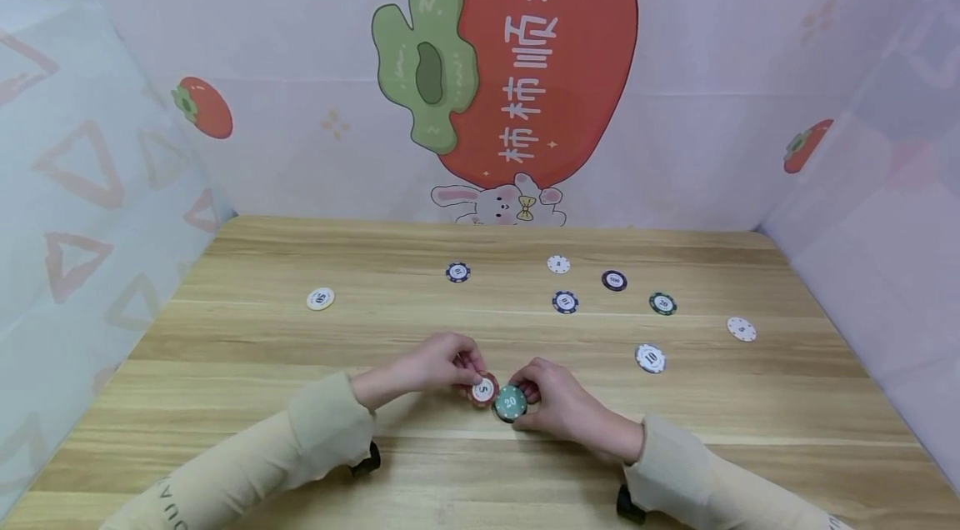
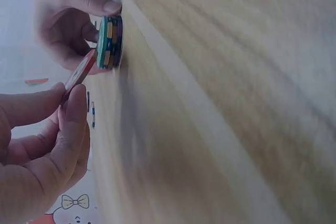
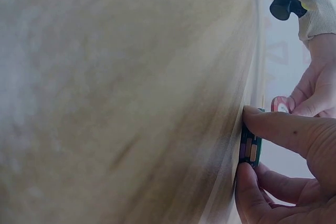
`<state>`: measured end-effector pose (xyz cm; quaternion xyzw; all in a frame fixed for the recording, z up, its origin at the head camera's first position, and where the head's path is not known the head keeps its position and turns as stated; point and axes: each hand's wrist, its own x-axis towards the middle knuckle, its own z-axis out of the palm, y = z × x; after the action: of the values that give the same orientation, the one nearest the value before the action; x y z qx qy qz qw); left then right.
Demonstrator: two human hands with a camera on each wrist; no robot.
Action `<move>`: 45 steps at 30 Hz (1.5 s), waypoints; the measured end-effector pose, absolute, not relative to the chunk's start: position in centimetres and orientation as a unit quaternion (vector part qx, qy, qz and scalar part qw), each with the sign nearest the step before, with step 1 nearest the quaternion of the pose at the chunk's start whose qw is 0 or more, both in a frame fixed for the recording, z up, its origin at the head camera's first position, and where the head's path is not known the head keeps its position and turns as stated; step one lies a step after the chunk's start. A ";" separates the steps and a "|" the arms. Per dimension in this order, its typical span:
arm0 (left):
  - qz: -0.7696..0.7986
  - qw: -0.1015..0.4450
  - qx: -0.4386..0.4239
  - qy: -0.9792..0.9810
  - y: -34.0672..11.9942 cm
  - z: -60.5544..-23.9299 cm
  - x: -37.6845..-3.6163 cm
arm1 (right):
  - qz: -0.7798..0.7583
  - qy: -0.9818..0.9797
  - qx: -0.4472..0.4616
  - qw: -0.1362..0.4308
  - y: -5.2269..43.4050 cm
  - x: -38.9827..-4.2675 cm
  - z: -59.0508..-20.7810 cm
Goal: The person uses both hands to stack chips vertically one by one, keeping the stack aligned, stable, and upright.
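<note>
Between thumb and fingers my left hand (image 1: 444, 363) pinches a red poker chip (image 1: 483, 389) with a white centre marked 5. In the left wrist view that red chip (image 2: 80, 70) is tilted, its far edge right at the top of a short stack of poker chips (image 2: 109, 43). The stack stands on the table, with a green chip (image 1: 511, 402) marked 20 uppermost and darker chips below. My right hand (image 1: 561, 402) grips the stack's sides, thumb and fingers at opposite edges, as the right wrist view of the stack (image 3: 251, 145) also shows.
Loose chips lie flat on the wooden table (image 1: 247, 397): a white 50 chip (image 1: 320, 299) at left, a blue chip (image 1: 458, 272) at the back, a green-edged chip (image 1: 663, 303) and several others at right. Printed cloth walls (image 1: 300, 155) enclose the back and sides.
</note>
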<state>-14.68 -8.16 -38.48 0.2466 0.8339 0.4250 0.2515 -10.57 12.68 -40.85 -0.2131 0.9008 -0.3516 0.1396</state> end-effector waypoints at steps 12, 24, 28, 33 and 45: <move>0.529 0.319 0.157 0.770 -6.9 -39.6 -14.2 | -0.351 0.900 -0.228 0.123 12.6 -10.4 -40.8; 0.544 0.319 0.146 0.763 -5.8 -40.1 -13.8 | -0.348 0.903 -0.221 0.121 12.6 -10.4 -40.7; 0.534 0.304 0.143 0.776 -5.5 -40.0 -13.7 | -0.350 0.903 -0.220 0.122 12.6 -10.4 -40.7; 0.524 0.290 0.150 0.786 -5.2 -39.9 -13.5 | -0.350 0.903 -0.217 0.124 12.6 -10.4 -40.7; 0.516 0.290 0.151 0.792 -5.0 -40.3 -13.4 | -0.347 0.903 -0.222 0.120 12.5 -10.4 -40.8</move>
<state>-13.38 -4.95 -40.26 0.1510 0.7917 0.5161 0.2901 -10.44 12.49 -40.81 -0.2215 0.9033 -0.3474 0.1197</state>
